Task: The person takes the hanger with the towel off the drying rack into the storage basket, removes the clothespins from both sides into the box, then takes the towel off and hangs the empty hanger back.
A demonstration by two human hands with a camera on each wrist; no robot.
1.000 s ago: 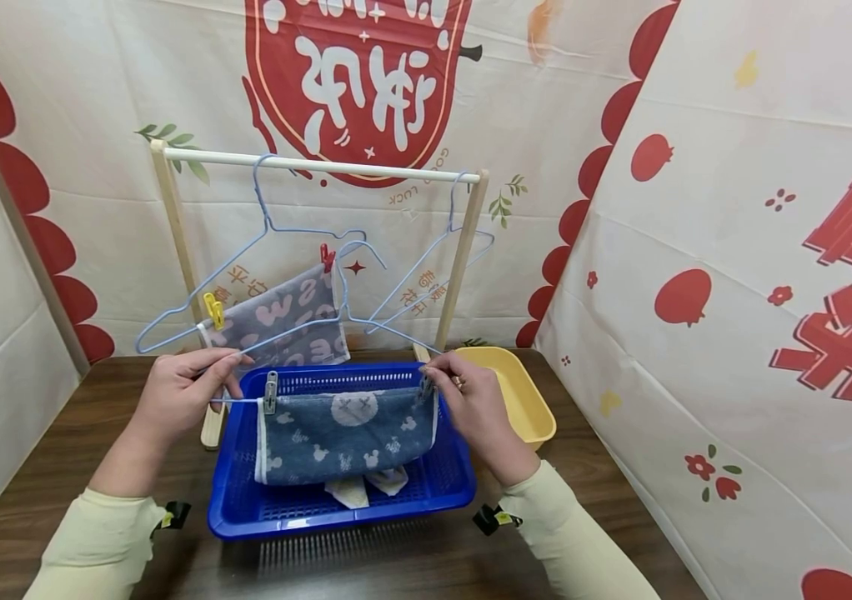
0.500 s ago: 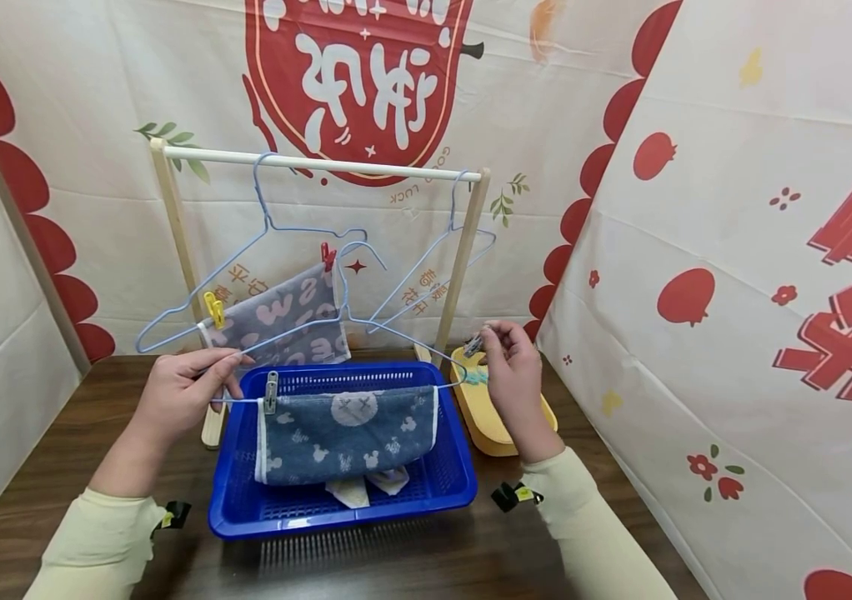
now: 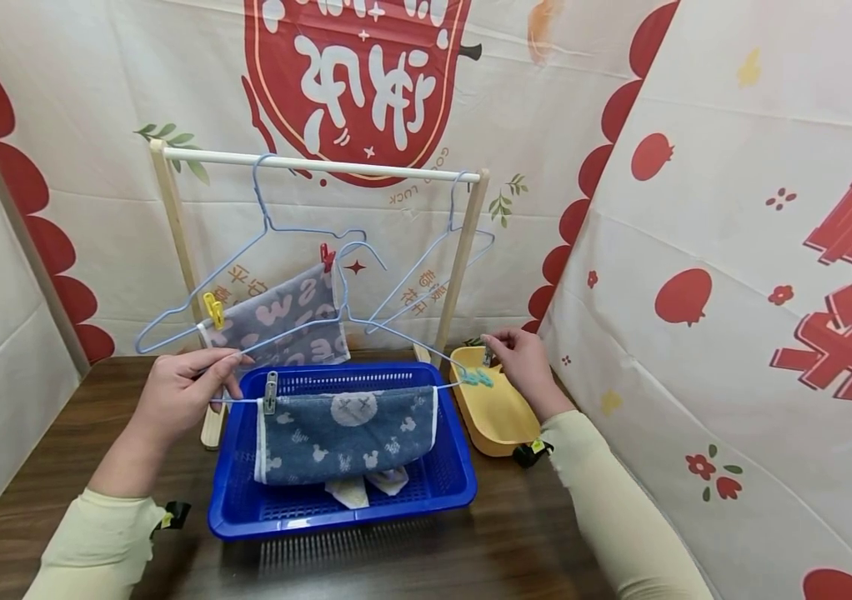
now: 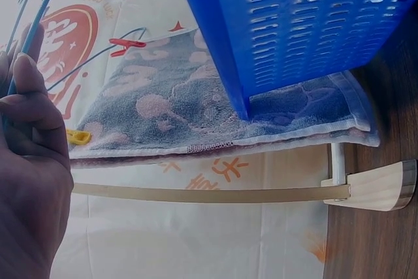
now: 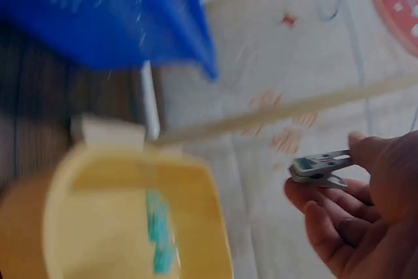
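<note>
In the head view my left hand [image 3: 189, 390] grips a light blue wire hanger [image 3: 291, 331] by its left corner. Over its lower bar hangs a folded dark blue towel [image 3: 347, 437] with a pale pattern, above the blue basket. One grey clothespin [image 3: 271, 393] is clipped at the towel's left end; its right end bears none. My right hand [image 3: 525, 367] is over the far end of a yellow box [image 3: 504, 421]. It pinches another grey clothespin [image 5: 320, 166] between thumb and fingers, clear in the right wrist view. Teal clothespins [image 5: 160, 230] lie in that box.
A blue basket [image 3: 343, 527] with white cloth inside stands mid-table. Behind it, a wooden rack [image 3: 321, 164] carries a hanger [image 3: 178, 317] with a grey-purple towel [image 3: 276, 321], held by yellow [image 3: 213, 310] and red [image 3: 327, 257] clothespins. Another hanger [image 3: 407, 279] hangs right. Patterned cloth walls surround the table.
My right hand has left the towel's right corner with a grey clothespin and moved right, then down over the yellow box. My left hand, hanger and towel stay in place.
</note>
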